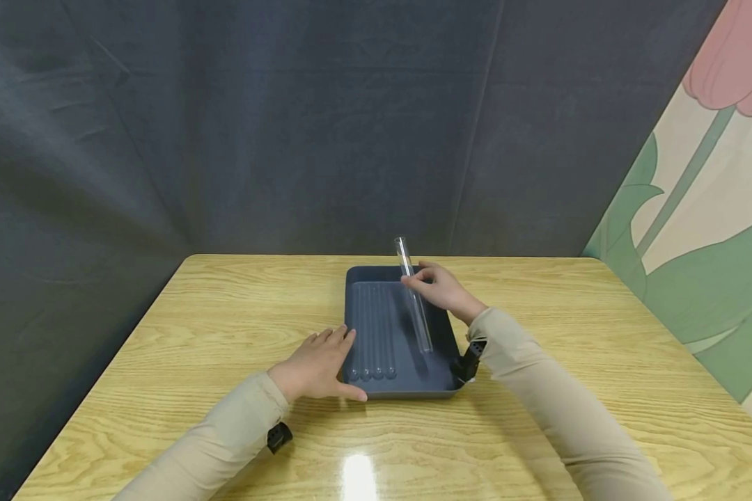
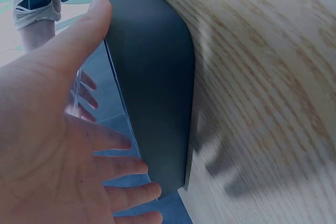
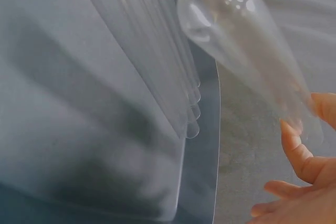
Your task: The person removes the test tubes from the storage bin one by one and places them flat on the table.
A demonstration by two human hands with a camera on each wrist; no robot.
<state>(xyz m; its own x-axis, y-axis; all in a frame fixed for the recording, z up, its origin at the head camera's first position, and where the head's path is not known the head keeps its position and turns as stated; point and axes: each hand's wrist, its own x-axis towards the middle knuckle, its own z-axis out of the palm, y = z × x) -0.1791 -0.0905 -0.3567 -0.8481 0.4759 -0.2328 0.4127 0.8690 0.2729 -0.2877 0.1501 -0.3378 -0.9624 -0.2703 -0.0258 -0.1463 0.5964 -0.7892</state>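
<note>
My right hand [image 1: 437, 287] pinches a clear test tube [image 1: 418, 316] between thumb and fingertips. The tube slants over the right part of a dark blue-grey tray [image 1: 441, 384], its upper end above the tray's far rim. In the right wrist view the held tube's rounded end [image 3: 197, 17] points toward the camera. Several more clear test tubes [image 1: 372, 334] lie side by side along the tray's left half, rounded ends toward the near side. At the tray's near left corner is my left hand [image 1: 316, 365], fingers spread and fairly straight, thumb by the near rim [image 2: 107, 51].
The tray stands on a light wood-grain table [image 1: 238, 313]. A dark cloth [image 1: 326, 139] hangs behind the table and to its left. On the right is a wall [image 1: 714, 264] painted with a pink flower and green leaves. Black wrist cameras [image 1: 280, 437] sit at both cuffs.
</note>
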